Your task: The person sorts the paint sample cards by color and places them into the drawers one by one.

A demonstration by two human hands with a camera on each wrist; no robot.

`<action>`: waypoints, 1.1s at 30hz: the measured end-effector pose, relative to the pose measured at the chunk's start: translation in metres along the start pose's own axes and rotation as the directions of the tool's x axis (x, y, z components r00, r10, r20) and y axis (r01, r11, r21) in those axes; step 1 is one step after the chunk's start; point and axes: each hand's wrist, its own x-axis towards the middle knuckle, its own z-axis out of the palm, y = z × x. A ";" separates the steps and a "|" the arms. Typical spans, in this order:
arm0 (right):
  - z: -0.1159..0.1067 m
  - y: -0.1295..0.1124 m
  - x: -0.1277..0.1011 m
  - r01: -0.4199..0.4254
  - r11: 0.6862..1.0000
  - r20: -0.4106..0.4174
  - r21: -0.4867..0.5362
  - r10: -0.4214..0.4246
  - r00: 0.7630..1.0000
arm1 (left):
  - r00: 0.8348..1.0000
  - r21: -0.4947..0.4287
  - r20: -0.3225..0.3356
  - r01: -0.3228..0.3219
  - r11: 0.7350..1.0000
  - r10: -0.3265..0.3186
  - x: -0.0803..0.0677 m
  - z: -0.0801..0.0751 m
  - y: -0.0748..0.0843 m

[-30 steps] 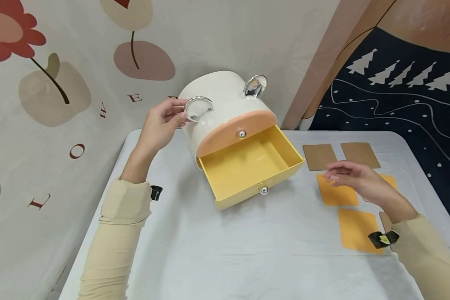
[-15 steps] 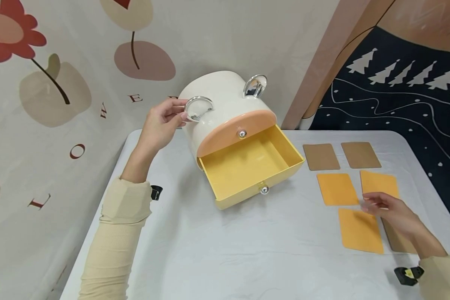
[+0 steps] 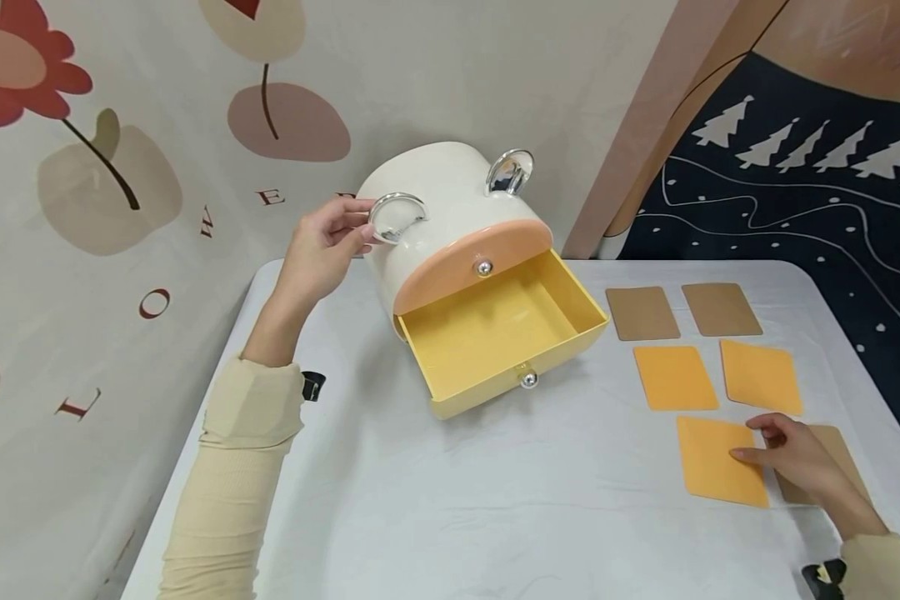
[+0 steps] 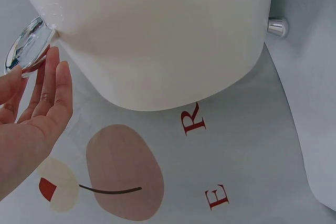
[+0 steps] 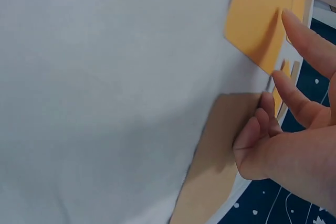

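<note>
The left hand [image 3: 322, 250], fingers straight, touches the drawer box's silver ring handle [image 3: 395, 217]. The right hand [image 3: 795, 458], loosely spread, seems to press the nearest orange card [image 3: 716, 460] and a brown card [image 3: 840, 454].

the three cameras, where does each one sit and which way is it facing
Head: worn on the head, facing forward and down at the table; both sleeved arms show.
Left wrist: looks along the left hand at the white cabinet and its ring handle.
Right wrist: looks past the right hand at the brown card.
Shared: head and left wrist both show cabinet and ring.
</note>
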 end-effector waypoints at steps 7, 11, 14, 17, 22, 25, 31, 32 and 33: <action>0.005 0.000 0.002 0.057 0.997 -0.061 -0.047 -0.059 0.996 | 1.000 -0.002 0.000 -0.004 1.000 0.004 0.000 0.000 0.000; 0.005 0.000 0.001 0.054 0.998 -0.065 -0.040 -0.056 0.996 | 1.000 -0.018 0.003 -0.007 1.000 0.007 0.001 0.000 0.000; 0.003 -0.001 0.000 0.035 0.999 -0.068 -0.025 -0.036 0.997 | 1.000 -0.020 0.006 -0.007 1.000 0.007 0.001 0.001 0.000; 0.000 -0.001 0.000 0.011 1.000 -0.063 0.001 -0.011 0.998 | 1.000 -0.017 0.007 0.000 1.000 0.001 0.001 0.000 0.000; -0.008 0.005 -0.001 -0.016 0.996 -0.038 0.083 0.020 0.999 | 1.000 -0.015 0.005 0.007 1.000 -0.007 0.001 -0.001 0.001; -0.012 0.006 -0.003 0.001 0.986 -0.053 0.164 0.008 0.999 | 1.000 -0.016 0.004 0.004 1.000 -0.004 0.000 -0.001 0.001; -0.026 0.016 0.008 0.011 0.947 -0.070 0.321 0.012 0.997 | 1.000 -0.009 0.003 -0.003 1.000 0.003 0.000 -0.001 0.000; -0.028 0.022 0.014 0.017 0.937 -0.075 0.348 0.010 0.997 | 1.000 -0.008 0.004 -0.003 1.000 0.004 0.000 -0.001 0.000; -0.030 0.030 0.022 0.036 0.924 -0.091 0.381 -0.001 0.996 | 1.000 -0.004 0.005 -0.004 1.000 0.004 0.000 -0.001 0.000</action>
